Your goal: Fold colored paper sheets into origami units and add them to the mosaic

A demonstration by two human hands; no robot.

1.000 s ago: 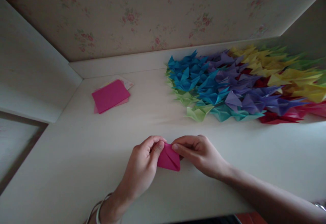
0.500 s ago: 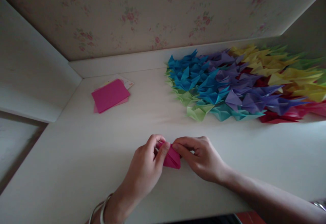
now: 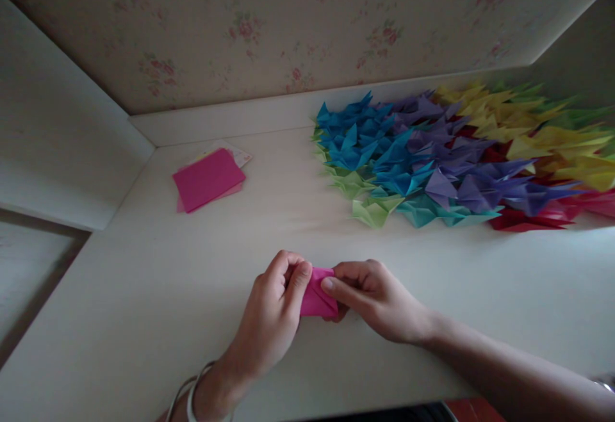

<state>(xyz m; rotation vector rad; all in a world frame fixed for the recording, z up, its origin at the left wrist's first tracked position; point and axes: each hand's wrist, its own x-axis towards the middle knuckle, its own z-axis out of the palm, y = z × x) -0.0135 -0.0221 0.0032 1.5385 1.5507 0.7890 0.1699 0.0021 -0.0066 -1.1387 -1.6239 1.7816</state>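
Between my hands is a small folded piece of pink origami paper [image 3: 318, 300], with a slanting crease and a flap showing on its face. My left hand [image 3: 273, 313] pinches its left edge, thumb on top and fingers behind. From the other side my right hand [image 3: 379, 297] grips it, the thumb pressing on its upper right part and a fingertip showing below. The fingers behind the paper are mostly hidden.
A stack of pink paper sheets [image 3: 209, 180] lies at the back left of the white table [image 3: 158, 300]. Many folded paper cranes [image 3: 408, 153] in blue, purple, yellow, green and red crowd the back right. A floral-papered wall [image 3: 269, 38] rises behind.
The pink paper has been turned and now shows a flatter, squarer face. My right thumb has moved down onto it, and my left hand has shifted slightly left.
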